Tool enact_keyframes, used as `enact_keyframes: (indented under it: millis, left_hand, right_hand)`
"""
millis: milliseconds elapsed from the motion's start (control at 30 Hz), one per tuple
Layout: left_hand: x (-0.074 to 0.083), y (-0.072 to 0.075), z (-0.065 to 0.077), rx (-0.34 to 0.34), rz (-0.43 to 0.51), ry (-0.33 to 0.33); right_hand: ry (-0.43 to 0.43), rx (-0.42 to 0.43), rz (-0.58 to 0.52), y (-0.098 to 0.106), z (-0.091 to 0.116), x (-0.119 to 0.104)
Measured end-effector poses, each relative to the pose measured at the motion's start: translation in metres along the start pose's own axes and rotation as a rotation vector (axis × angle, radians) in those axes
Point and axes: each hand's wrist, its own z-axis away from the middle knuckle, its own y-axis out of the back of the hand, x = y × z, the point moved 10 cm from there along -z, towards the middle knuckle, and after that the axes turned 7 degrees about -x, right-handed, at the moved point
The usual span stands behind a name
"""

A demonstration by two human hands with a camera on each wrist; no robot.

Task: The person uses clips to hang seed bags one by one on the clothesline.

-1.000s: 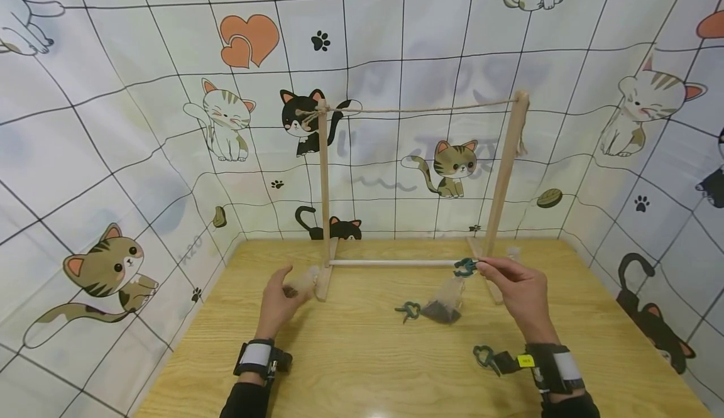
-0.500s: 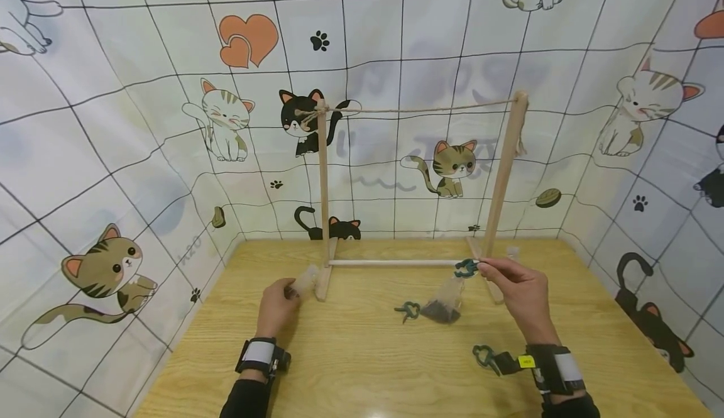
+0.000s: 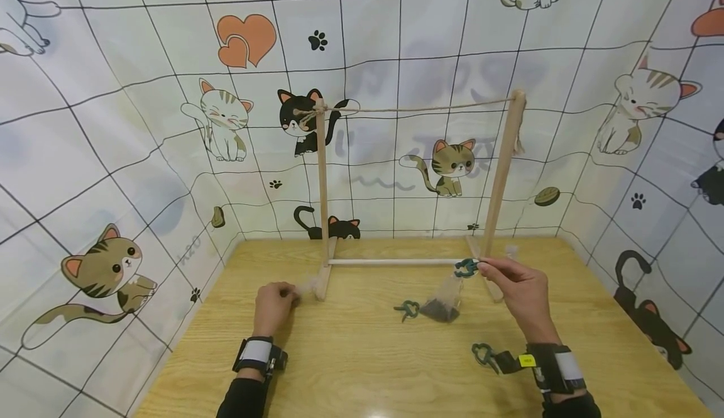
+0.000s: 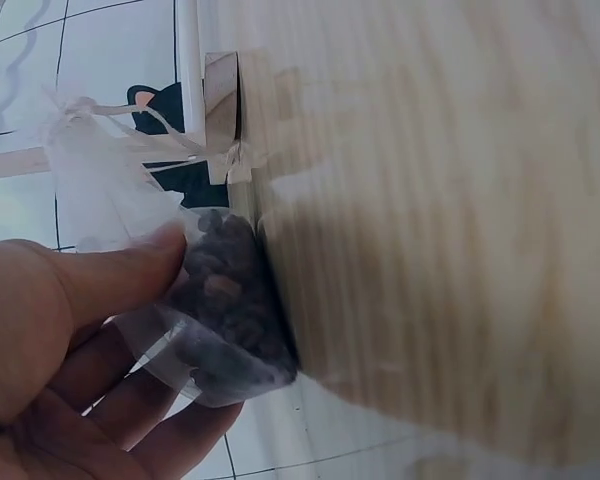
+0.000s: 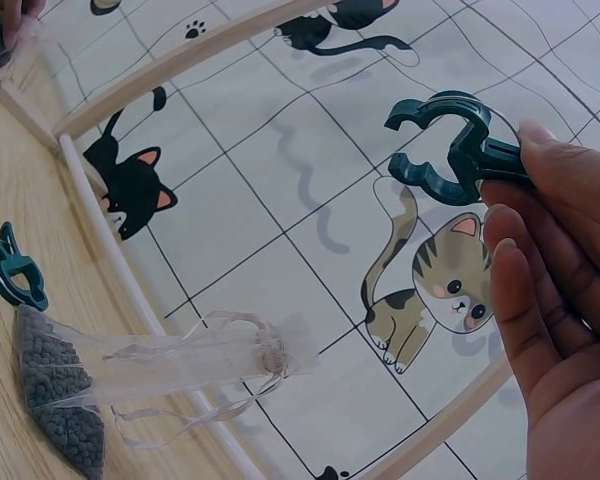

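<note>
In the left wrist view, a sheer drawstring pouch (image 4: 225,290) with dark pellets is gripped between the thumb and fingers of my left hand (image 3: 273,308). Its bottom is close to the tabletop, by the rack's left foot. My right hand (image 3: 517,289) pinches the handles of a green spring clip (image 5: 465,150), whose curved jaws stand apart around nothing. Below that clip a second sheer pouch (image 3: 444,305) of dark pellets rests on the table, its gathered neck upward. Beside it lies another green clip (image 3: 407,309), and a third clip (image 3: 484,355) sits near my right wrist.
Behind the hands stands a wooden rack with a left post (image 3: 323,185), a right post (image 3: 503,179) and a white bottom rod (image 3: 396,261). A twine line (image 3: 418,110) joins the post tops. Cat-patterned cloth (image 3: 384,41) surrounds the wooden table (image 3: 362,361).
My left hand has turned and drawn slightly left, its raised thumb now down on the pouch. The pouch's sheer top has sunk lower. The right hand and its clip have hardly moved.
</note>
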Motion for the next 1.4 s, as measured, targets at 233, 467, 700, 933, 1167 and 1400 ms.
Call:
enact_keyframes:
  millis: [233, 467, 700, 933, 1167, 1400]
  left_hand:
    - [0.003, 0.006, 0.002, 0.026, 0.026, -0.018]
    - [0.005, 0.007, 0.001, 0.032, 0.073, -0.012]
    - [0.011, 0.007, 0.000, 0.041, 0.144, 0.032]
    - [0.028, 0.013, 0.000, 0.074, 0.213, 0.022]
    - [0.051, 0.020, -0.004, 0.115, 0.292, 0.006]
    - [0.079, 0.027, -0.009, 0.133, 0.387, -0.023]
  right_hand:
    - [-0.010, -0.003, 0.005, -0.001, 0.000, 0.002]
    - [-0.020, -0.005, -0.003, -0.001, -0.002, 0.003]
    - [-0.006, -0.010, 0.014, -0.002, -0.007, -0.001]
    - [-0.012, -0.003, 0.069, -0.001, -0.014, -0.009]
    - [0.023, -0.020, 0.120, -0.003, -0.024, -0.029]
    - [0.111, -0.070, 0.049, -0.014, -0.043, -0.057]
